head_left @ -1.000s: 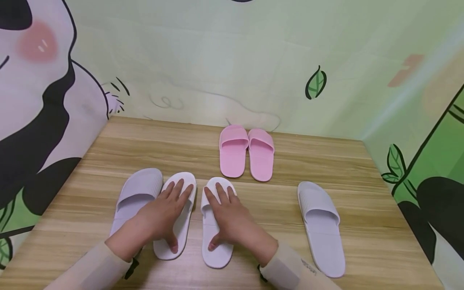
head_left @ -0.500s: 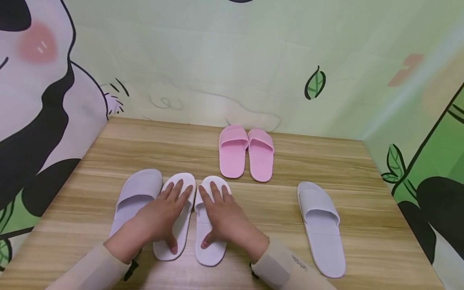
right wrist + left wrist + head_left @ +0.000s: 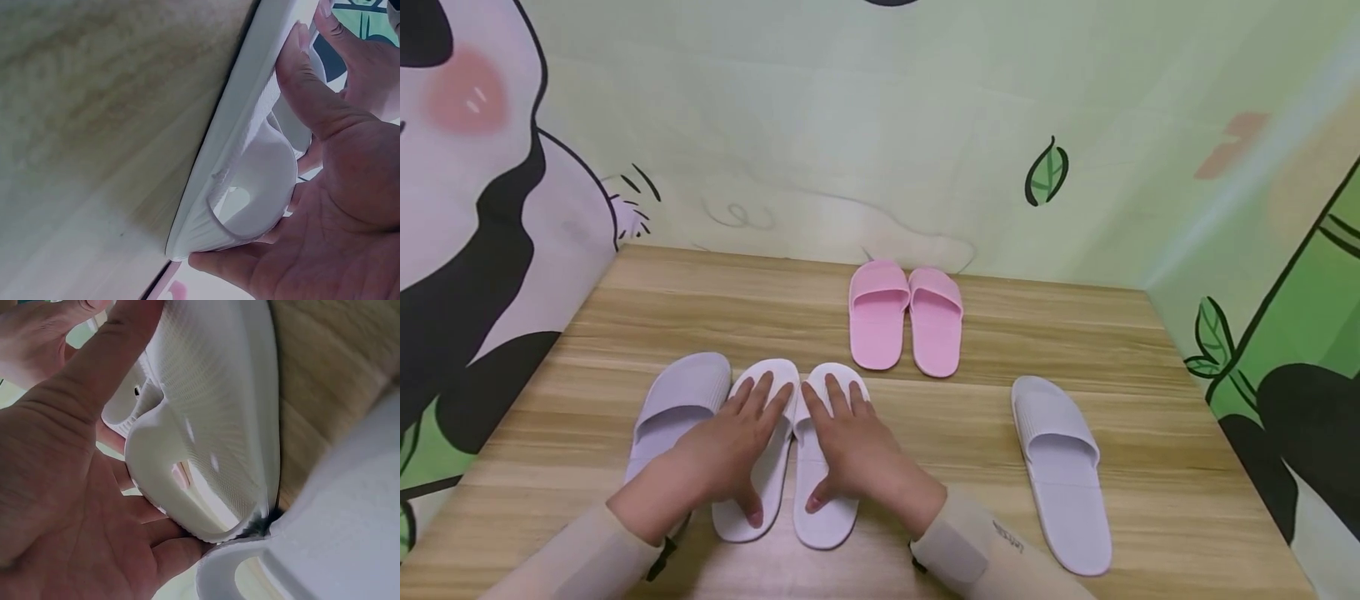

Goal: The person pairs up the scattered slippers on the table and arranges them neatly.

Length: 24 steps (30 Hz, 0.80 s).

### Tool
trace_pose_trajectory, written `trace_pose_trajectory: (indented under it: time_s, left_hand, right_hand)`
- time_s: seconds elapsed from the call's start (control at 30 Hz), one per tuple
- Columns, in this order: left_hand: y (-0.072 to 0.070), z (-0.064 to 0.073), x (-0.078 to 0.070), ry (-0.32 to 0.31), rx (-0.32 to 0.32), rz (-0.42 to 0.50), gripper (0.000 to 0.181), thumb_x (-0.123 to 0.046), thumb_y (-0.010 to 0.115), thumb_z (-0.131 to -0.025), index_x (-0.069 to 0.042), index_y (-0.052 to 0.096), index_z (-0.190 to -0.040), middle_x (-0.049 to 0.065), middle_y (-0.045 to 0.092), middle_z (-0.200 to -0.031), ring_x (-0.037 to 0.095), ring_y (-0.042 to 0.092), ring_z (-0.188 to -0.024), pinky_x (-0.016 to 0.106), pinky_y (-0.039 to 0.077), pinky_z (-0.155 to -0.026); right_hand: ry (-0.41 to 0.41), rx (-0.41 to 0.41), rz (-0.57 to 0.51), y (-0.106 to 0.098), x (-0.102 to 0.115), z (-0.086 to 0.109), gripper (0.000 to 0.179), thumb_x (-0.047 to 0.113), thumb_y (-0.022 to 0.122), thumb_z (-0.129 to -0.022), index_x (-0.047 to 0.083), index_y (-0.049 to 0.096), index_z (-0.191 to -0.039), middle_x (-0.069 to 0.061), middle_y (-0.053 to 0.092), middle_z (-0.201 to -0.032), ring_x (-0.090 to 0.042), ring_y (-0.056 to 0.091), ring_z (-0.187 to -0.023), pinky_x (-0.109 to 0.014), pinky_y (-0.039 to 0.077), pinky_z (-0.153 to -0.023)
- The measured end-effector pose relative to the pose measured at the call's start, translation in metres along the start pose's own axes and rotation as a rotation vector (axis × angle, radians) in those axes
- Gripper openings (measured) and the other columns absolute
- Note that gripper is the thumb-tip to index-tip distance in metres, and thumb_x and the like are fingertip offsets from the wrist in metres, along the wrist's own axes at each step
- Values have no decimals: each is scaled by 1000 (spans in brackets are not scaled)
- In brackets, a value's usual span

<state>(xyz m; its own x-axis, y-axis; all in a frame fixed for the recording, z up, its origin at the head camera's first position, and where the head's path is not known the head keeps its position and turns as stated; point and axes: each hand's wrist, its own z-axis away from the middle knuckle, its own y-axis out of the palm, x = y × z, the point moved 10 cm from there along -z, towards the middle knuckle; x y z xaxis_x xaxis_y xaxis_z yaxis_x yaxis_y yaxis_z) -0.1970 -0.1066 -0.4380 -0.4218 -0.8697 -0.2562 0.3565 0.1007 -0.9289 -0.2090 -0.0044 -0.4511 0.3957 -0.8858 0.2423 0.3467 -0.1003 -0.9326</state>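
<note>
Two white slippers lie side by side on the wooden boards, toes pointing away and inner edges meeting near the straps. My left hand [image 3: 741,446] rests with spread fingers on the strap of the left white slipper [image 3: 775,487], its thumb down on the insole. On the right white slipper [image 3: 826,529], my right hand [image 3: 853,454] lies the same way, fingers stretched over the strap and thumb near the heel. Both wrist views show the palms above the slippers; in the left one, a pale grey-lavender slipper [image 3: 350,519] sits close by.
Left of the white pair, partly behind my left forearm, is the grey-lavender slipper [image 3: 683,392]. A similar slipper [image 3: 1067,492] lies alone at the right. Two pink slippers, left [image 3: 877,333] and right [image 3: 936,337], stand near the back wall [image 3: 820,108], printed with cartoons.
My right hand has slid the right white slipper leftward until it meets the left one. My left hand stays on its slipper; the whole head view has shifted slightly.
</note>
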Motion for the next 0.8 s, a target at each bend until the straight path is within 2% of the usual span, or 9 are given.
trace_pose_trajectory:
  time_s: [0.57, 0.8]
  left_hand:
    - [-9, -14, 10, 3, 12, -114, 155, -48, 104, -42, 7, 20, -160, 41, 17, -164, 62, 24, -149, 65, 38, -116]
    - [-12, -22, 16, 8, 47, -162, 157, -50, 104, -41, 8, 19, -160, 42, 19, -163, 62, 26, -148, 65, 35, -119]
  right_hand:
    - [7, 10, 16, -6, 5, -18, 146, 52, 99, -58, 19, 10, -168, -18, 13, -174, -50, 19, -157, -53, 30, -126]
    - [30, 28, 19, -6, 3, -28, 145, 52, 98, -60, 20, 8, -168, -17, 12, -174, -49, 18, -158, -53, 29, -127]
